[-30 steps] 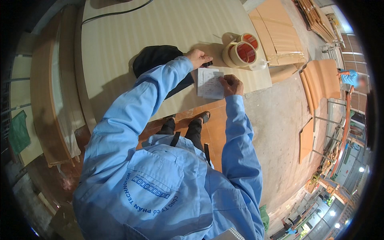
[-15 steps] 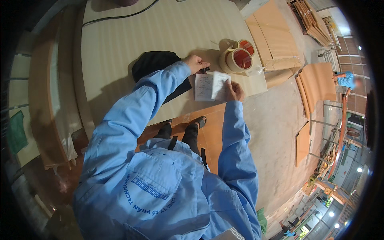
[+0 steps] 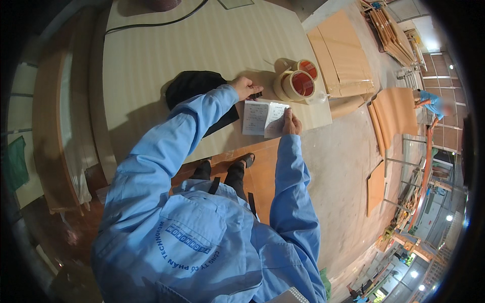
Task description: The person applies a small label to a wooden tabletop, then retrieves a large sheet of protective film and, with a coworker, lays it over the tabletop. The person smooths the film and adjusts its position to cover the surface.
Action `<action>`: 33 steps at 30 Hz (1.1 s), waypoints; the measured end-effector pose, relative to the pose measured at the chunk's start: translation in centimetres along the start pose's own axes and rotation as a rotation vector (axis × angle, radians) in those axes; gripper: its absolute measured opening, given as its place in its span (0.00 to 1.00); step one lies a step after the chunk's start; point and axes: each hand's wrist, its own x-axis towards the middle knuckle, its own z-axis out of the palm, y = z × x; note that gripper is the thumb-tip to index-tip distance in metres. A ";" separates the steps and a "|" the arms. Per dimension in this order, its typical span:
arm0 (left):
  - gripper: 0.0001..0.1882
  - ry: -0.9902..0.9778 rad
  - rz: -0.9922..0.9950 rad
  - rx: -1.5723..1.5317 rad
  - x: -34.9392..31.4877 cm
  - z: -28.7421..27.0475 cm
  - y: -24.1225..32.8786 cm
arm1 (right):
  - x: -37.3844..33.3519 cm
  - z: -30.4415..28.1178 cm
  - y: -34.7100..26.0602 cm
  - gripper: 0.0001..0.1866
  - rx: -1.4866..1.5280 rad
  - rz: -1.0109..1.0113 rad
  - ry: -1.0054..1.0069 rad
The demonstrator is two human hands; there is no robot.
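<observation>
A small notebook (image 3: pixel 255 120) with handwriting on its pages lies open near the table's front right edge. My right hand (image 3: pixel 291 122) holds its right-hand page at the outer edge, thumb on top. Just above the notebook's top edge, my left hand (image 3: pixel 245 88) pinches a small black object (image 3: pixel 256 95) whose kind I cannot make out. A black cloth item (image 3: pixel 194 86) lies under and beside my left forearm. Rolls of clear tape (image 3: pixel 286 87) with red inner cores stand right of my left hand, beyond the notebook.
The pale table (image 3: pixel 151 55) carries a black cable (image 3: pixel 161 24) at its far side. Cardboard stacks (image 3: pixel 343 55) lie beyond its right edge. Long boards (image 3: pixel 50 131) stand at the left. A person in blue (image 3: pixel 430 101) is at the far right, by brown sheets (image 3: pixel 394 113).
My right hand has lowered the raised notebook page, so the notebook now lies open with both pages showing. My left hand keeps its pinch on the small black object.
</observation>
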 end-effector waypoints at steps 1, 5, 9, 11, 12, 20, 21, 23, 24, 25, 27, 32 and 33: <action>0.20 -0.003 0.010 0.002 0.0 0.0 -0.1 | -0.4 0.0 -0.5 0.18 0.058 -0.031 -0.078; 0.20 -0.003 0.016 -0.011 0.1 0.0 -0.4 | -3.9 -0.9 -3.0 0.18 -0.355 -0.105 -0.289; 0.20 0.001 0.003 0.064 0.2 -0.1 -0.7 | -8.0 0.6 -2.7 0.25 -0.860 -0.077 -0.193; 0.20 0.020 0.009 0.205 0.4 -0.2 -0.8 | -8.5 1.5 -2.4 0.26 -0.930 -0.060 -0.152; 0.21 0.035 0.016 0.326 0.4 -0.2 -0.9 | -8.5 1.9 -2.2 0.26 -0.946 -0.054 -0.125; 0.21 0.074 0.123 0.513 0.1 0.0 -1.3 | -8.4 2.3 -2.6 0.24 -0.990 -0.030 -0.062; 0.21 0.080 0.099 0.509 0.0 0.1 -1.3 | -8.5 2.4 -2.7 0.24 -0.983 -0.024 -0.063; 0.20 0.113 0.066 0.514 0.0 0.2 -1.2 | -8.6 2.6 -2.8 0.25 -0.978 -0.005 -0.056; 0.20 0.140 0.058 0.522 0.0 0.3 -1.1 | -8.7 2.7 -2.8 0.25 -0.980 0.006 -0.048; 0.20 0.170 0.052 0.533 0.0 0.4 -1.1 | -8.7 2.7 -2.8 0.25 -0.987 0.026 -0.038; 0.20 0.241 0.113 0.600 0.0 0.6 -1.2 | -8.7 2.8 -2.9 0.25 -0.976 -0.008 -0.017; 0.20 0.331 0.117 0.560 -0.3 0.6 -1.5 | -9.2 2.8 -3.0 0.27 -0.935 0.034 0.002; 0.19 0.322 0.095 0.488 -0.5 0.5 -1.6 | -9.3 2.8 -2.9 0.28 -0.912 0.057 0.000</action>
